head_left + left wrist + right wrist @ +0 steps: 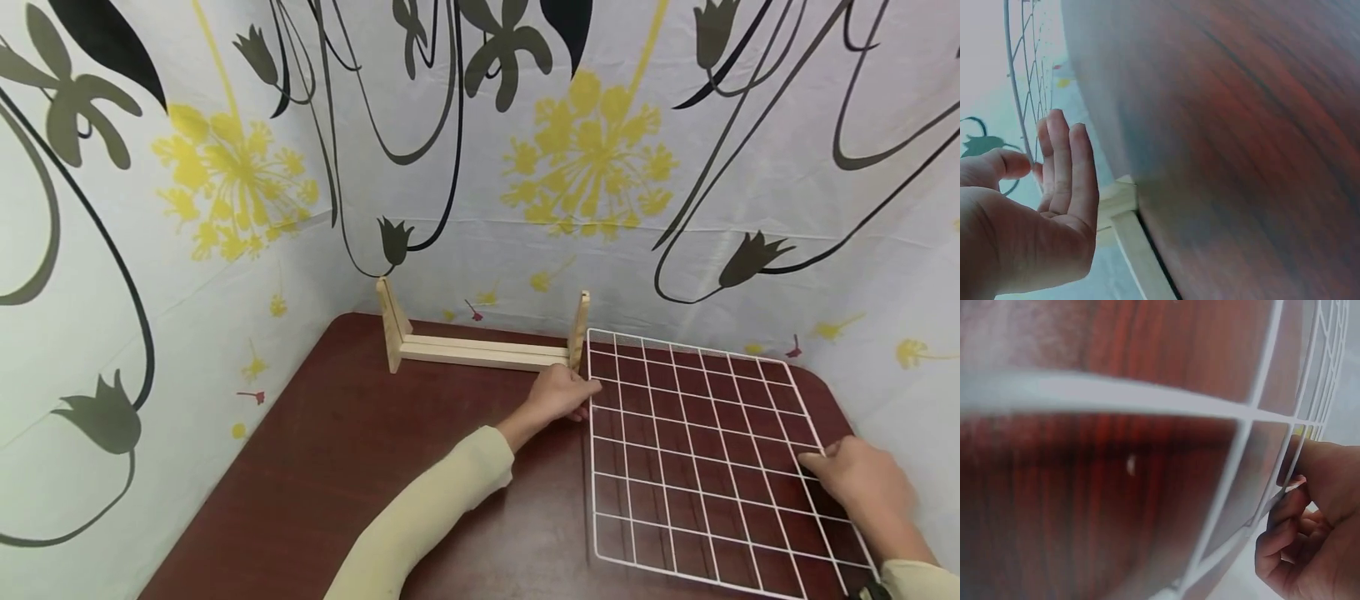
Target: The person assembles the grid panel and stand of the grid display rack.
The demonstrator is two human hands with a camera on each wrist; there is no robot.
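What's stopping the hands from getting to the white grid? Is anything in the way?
Nothing visible is in between: the left hand pinches the white wire grid's left edge, and the right hand pinches its right edge. The wooden frame stands beside the grid's far left corner.

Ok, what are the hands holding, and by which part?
The grid: the left hand pinches its left edge, the right hand grips its right edge.
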